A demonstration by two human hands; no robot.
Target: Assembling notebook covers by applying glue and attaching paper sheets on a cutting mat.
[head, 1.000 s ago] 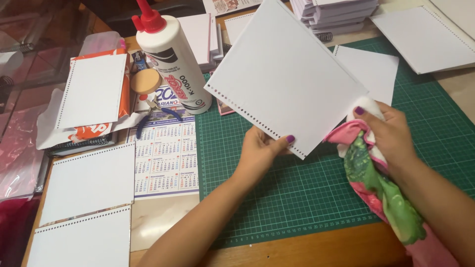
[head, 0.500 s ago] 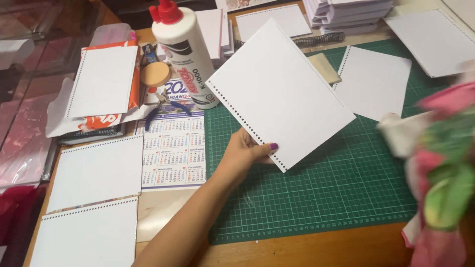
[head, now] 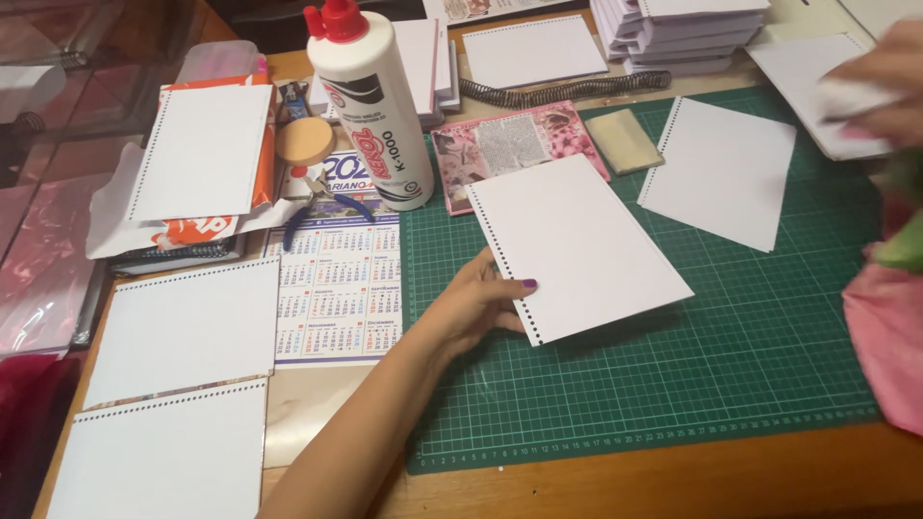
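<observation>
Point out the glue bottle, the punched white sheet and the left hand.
glue bottle (head: 377, 115), head view, middle of its white body
punched white sheet (head: 582, 245), head view, centre of the sheet
left hand (head: 478, 306), head view, back of the hand

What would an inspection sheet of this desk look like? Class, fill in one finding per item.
Surface: green cutting mat on a wooden table.
Job's things: white punched sheet lying on the mat.
Clutter: glue bottle, calendar, spiral binding coil, paper stacks, pliers.
Grippers: left hand pinches the sheet's punched edge; right hand blurred, on something white, with pink cloth below it.
Cables: nothing seen.
Surroundings: pink plastic wrap at left.
</observation>
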